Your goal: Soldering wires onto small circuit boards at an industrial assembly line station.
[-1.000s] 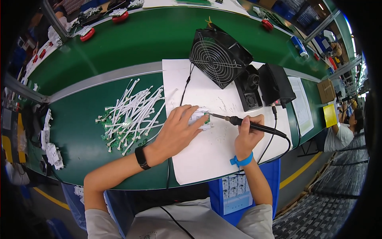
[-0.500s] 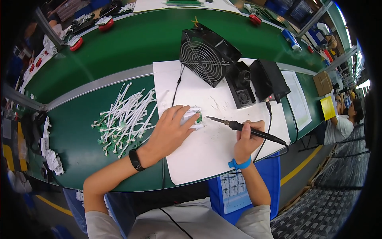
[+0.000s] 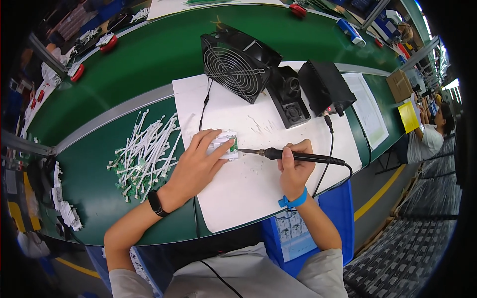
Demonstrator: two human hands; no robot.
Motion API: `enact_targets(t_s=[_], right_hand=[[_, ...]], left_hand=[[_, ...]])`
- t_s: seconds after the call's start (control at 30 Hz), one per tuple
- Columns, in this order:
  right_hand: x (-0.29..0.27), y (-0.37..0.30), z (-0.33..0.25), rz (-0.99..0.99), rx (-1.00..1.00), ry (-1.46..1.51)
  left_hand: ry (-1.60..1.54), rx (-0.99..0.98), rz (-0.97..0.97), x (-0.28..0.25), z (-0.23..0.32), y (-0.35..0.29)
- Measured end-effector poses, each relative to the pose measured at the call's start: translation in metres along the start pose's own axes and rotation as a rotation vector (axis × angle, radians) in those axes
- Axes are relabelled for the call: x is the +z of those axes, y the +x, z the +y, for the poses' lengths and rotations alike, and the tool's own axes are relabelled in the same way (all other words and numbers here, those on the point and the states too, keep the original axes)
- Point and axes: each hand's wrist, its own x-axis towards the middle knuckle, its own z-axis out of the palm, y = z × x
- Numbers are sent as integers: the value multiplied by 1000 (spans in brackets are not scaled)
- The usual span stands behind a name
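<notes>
While the left hand [image 3: 196, 159] keeps a white plastic piece [image 3: 230, 156] pinned down on the white paper sheet [image 3: 248, 196], fingers over its top edge and thumb reaching across to the small green board [image 3: 234, 145] at its right end, the right hand [image 3: 296, 166] has a soldering iron [image 3: 318, 158] in a pen-style grip. So yeah, both hands are busy: left one holding the piece, right one wrapped round the black handle. The iron's tip points left, right by the board's edge, but it's too tiny to tell if it's actually touching. Piece and board sit near the middle of the sheet, which lies on a green bench [image 3: 94, 193]. Off to the left there's a messy pile of white cables [image 3: 149, 149] with little green bits at their lower ends, and more white parts [image 3: 66, 212] line up at the far left. Behind the work, a black fan [image 3: 233, 69] leans at an angle, with a black holder [image 3: 293, 107] and a black box [image 3: 325, 87] showing a red light just right of it. There's a black band [image 3: 157, 203] on the left wrist and a blue strap [image 3: 297, 199] on the right.
</notes>
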Motion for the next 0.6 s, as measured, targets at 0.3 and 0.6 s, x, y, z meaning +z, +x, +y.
enact_targets(t_s=[0.3, 0.6], right_hand=[[1, 0, 2, 37, 25, -59], [2, 4, 1, 78, 46, -111]], left_hand=[[36, -6, -9, 1, -1, 0], [30, 6, 19, -3, -2, 0]])
